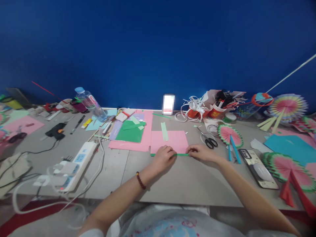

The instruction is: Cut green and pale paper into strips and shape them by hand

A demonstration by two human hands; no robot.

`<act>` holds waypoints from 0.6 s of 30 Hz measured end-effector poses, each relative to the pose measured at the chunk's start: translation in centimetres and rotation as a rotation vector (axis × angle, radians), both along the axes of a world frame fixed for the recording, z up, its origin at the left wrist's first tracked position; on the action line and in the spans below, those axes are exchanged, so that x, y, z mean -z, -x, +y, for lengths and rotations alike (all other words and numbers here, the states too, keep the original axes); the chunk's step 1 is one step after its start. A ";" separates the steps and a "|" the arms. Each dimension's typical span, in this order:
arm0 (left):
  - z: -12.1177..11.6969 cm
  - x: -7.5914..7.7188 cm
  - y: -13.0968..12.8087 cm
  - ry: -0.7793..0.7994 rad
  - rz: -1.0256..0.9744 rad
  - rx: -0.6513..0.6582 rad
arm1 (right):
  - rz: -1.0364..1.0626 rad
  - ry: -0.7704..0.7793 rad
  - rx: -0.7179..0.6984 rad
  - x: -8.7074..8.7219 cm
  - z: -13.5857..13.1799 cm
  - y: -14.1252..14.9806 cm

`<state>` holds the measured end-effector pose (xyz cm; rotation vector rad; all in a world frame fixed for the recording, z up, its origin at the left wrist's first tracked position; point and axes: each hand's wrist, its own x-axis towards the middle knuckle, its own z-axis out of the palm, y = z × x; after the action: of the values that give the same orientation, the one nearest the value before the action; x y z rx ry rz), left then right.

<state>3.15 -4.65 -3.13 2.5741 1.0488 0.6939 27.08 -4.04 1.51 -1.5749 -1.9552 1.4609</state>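
Note:
A pink sheet of paper (176, 138) with a narrow green band (182, 154) along its near edge lies flat in front of me. My left hand (165, 157) rests on the near edge, its fingers bent together and pressed on the paper. At the near right corner my right hand (199, 152) pinches the edge between thumb and fingers. Two pale green paper strips (164, 131) lie on the sheet's upper middle. Both sets of fingertips partly hide the green band.
Left of the sheet are pink and green papers (130, 133), a bottle (92, 103) and a power strip (81, 164). To the right lie scissors (209, 141), folded paper fans (230, 135) and a phone (249, 163) with a mouse on it. A lit phone (168, 103) leans against the blue wall.

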 end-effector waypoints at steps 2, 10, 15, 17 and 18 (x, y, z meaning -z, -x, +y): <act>0.0 0.3 0.0 -0.020 0.000 0.005 | -0.002 0.002 0.007 -0.2 0.0 0.1; -0.6 0.5 -0.1 -0.154 0.080 0.078 | -0.006 0.007 0.003 0.0 0.1 0.1; -1.2 -0.4 -0.2 -0.194 0.179 0.097 | 0.010 0.038 -0.006 0.2 0.2 0.0; -1.2 -0.6 -0.3 -0.199 0.200 0.093 | 0.008 0.041 -0.012 0.3 0.3 -0.2; -1.2 -0.6 -0.3 -0.202 0.207 0.090 | 0.002 0.035 -0.011 0.4 0.2 -0.4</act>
<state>3.49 -5.89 -2.55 2.8993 0.9567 0.5447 27.47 -3.80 1.09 -1.5791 -1.9508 1.5088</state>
